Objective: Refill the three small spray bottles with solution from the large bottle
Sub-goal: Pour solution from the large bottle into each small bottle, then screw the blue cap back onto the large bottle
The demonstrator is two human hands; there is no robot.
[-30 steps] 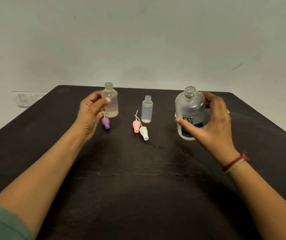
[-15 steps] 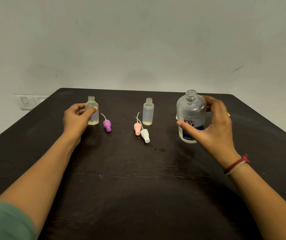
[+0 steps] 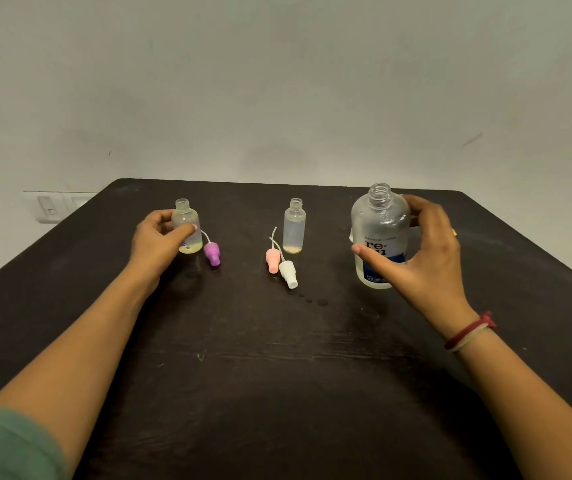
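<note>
My left hand [image 3: 154,239] grips a small clear bottle [image 3: 187,225] with yellowish liquid, uncapped and standing upright on the dark table [image 3: 277,393] at the left. Its purple spray cap [image 3: 212,252] lies just to its right. A second small uncapped bottle [image 3: 294,226] stands in the middle with a little liquid at its bottom. A pink spray cap [image 3: 272,259] and a white spray cap [image 3: 288,273] lie in front of it. My right hand [image 3: 426,258] holds the large clear open bottle [image 3: 380,233] with a blue label, upright at the right.
A few drops of liquid [image 3: 314,301] lie on the table in front of the white cap. A wall switch plate [image 3: 52,205] sits behind the table's left far corner. A pale wall rises behind the table.
My left hand carried the small bottle leftward and set it down on the table beside the purple cap. My right hand kept hold of the large bottle, nearly still.
</note>
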